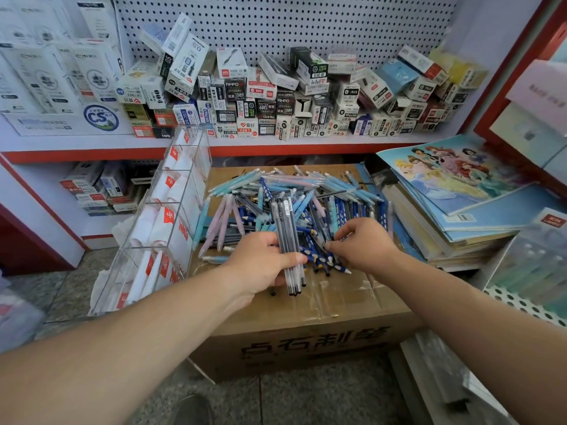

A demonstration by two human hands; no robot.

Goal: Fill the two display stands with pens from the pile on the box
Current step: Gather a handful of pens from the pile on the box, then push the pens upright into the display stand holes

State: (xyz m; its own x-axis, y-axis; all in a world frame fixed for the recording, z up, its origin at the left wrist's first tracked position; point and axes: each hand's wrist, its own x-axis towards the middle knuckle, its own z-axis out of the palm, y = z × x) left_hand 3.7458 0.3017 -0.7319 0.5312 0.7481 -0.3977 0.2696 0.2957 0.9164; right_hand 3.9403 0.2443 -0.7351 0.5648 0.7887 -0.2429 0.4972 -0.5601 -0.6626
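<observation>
The pile of pens (291, 204) is spread over the top of the cardboard box (306, 342), dead centre, mostly light blue, pink and dark blue ones all crisscrossed. The left hand (260, 265) is at about 7 o'clock of the pile, wrapped tight round a bundle of dark pens (290, 237) that stick out above and below the fist. The right hand (362, 243) is at roughly 5 o'clock, fingers curled down into the pile, thumb and forefinger nipping at pens there; can't tell which one it's after.

The clear display stand (171, 210) leans tilted against the box at 9 o'clock, with white wrapping in its compartments. I only see one stand for sure.

What I'd worry about:
- The bundle is already fat, so adding more could let one slide out the bottom.
- A few pens sit near the box's front edge, and raking could roll them off.
- The stand looks easy to knock.

There's a stack of notebooks (454, 191) at 3 o'clock and a shelf of pen boxes (276, 96) at 12.
</observation>
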